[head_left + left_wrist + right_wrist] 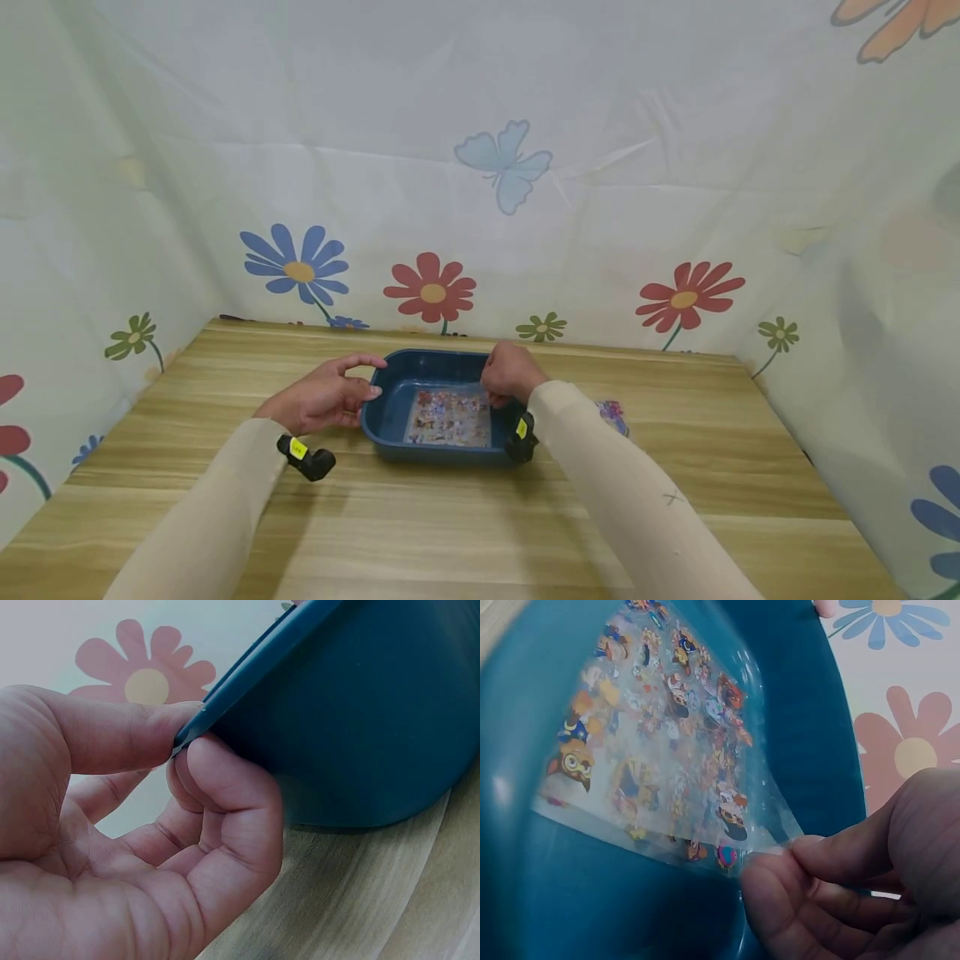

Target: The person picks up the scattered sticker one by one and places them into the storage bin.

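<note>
A dark blue basin (431,455) stands on the table with a sheet of cartoon stickers (450,419) lying inside it. My left hand (324,397) holds the basin's left side; in the left wrist view, its thumb and curled fingers pinch the rim of the basin (367,727). Over the basin's right end, my right hand (514,372) reaches inside. The right wrist view shows its thumb and index finger pinching a clear corner of the sticker sheet (667,735). Near that corner the layers overlap, and I cannot tell how many sheets there are.
A small colourful printed piece (613,414) lies on the wooden table (390,533) right of the basin, partly hidden by my right forearm. A flower-printed cloth (502,250) hangs behind the table and along both sides.
</note>
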Available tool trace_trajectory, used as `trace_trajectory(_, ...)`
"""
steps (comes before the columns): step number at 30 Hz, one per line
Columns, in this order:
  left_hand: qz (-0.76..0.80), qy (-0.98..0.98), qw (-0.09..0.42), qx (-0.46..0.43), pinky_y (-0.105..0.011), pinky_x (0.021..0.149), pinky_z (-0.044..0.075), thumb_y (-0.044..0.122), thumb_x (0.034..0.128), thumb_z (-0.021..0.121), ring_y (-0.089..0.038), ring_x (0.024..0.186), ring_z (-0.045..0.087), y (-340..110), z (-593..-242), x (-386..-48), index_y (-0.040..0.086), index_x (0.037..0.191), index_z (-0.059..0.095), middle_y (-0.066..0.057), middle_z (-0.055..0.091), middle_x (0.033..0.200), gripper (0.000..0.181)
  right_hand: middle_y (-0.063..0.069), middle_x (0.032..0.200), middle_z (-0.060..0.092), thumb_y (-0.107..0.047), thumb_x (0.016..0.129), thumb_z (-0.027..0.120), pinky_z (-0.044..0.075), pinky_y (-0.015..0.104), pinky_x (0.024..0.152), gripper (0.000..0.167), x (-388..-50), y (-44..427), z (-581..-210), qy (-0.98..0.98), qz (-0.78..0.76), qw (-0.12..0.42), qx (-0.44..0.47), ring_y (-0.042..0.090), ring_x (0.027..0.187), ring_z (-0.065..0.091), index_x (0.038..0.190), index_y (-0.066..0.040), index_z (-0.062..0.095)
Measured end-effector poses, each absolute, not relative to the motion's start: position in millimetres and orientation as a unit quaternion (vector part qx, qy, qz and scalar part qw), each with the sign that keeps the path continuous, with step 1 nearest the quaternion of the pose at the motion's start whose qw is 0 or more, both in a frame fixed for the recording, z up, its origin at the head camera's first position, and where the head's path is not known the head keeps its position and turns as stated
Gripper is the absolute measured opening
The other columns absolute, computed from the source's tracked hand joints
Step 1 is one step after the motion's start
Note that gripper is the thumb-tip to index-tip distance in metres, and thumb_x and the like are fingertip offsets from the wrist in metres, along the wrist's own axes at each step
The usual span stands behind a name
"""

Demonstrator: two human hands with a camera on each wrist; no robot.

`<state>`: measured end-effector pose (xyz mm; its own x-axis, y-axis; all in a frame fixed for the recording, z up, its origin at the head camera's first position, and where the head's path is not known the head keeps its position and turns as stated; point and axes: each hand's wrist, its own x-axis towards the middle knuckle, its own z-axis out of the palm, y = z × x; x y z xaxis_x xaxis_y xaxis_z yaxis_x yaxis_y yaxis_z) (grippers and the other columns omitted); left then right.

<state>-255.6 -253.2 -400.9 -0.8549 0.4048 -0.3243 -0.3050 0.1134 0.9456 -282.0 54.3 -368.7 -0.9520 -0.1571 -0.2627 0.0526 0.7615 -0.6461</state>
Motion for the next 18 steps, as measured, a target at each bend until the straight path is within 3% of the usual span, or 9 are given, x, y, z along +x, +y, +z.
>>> trace_trajectory(8, 0.663, 0.699, 0.268, 0.036, -0.034, 0.074, 0.060, 0.010, 0.1023, 0.064, -0.019, 0.073, 0.065, -253.2, -400.0, -254.9, 0.011, 0.157, 0.033, -0.006, 0.064, 0.095, 0.063, 0.020, 0.069, 0.075, 0.010, 0.085, 0.058, 0.061, 0.034, 0.054, 0.020, -282.2, 56.6, -369.1, 0.927, -0.351, 0.127, -0.041, 0.020, 0.051, 0.070, 0.082, 0.008, 0.078)
trace_trajectory(18, 0.662, 0.701, 0.264, 0.038, -0.033, 0.073, 0.058, 0.011, 0.1026, 0.064, -0.017, 0.069, 0.063, -251.3, -401.1, -257.0, 0.012, 0.157, 0.034, -0.002, 0.061, 0.086, 0.062, 0.012, 0.065, 0.072, 0.009, 0.087, 0.064, 0.061, 0.032, 0.055, 0.015, -283.9, 58.5, -368.1, 0.932, -0.338, 0.126, -0.041, 0.020, 0.055, 0.072, 0.081, 0.005, 0.077)
